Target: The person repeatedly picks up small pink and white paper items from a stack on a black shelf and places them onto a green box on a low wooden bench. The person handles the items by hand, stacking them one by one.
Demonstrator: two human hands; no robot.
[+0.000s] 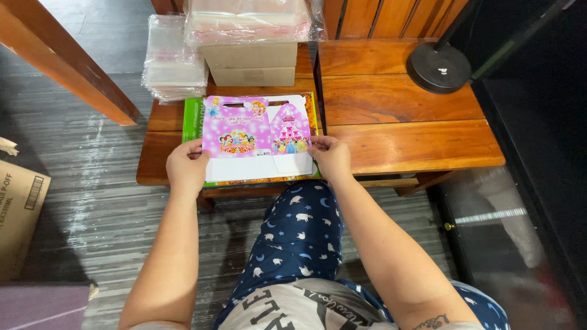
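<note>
Counter (403,131) of reddish wood is seen spanning the middle of the view, a black lamp base (438,67) at its far right and plastic-wrapped boxes (251,43) stacked at the far side. A flat pink party box (260,137), printed with cartoon figures, is laid on a green-edged stack at the near edge, its long axis running left to right. It is pinched at the left end by the left hand (186,166) and at the right end by the right hand (331,157), both equally near.
</note>
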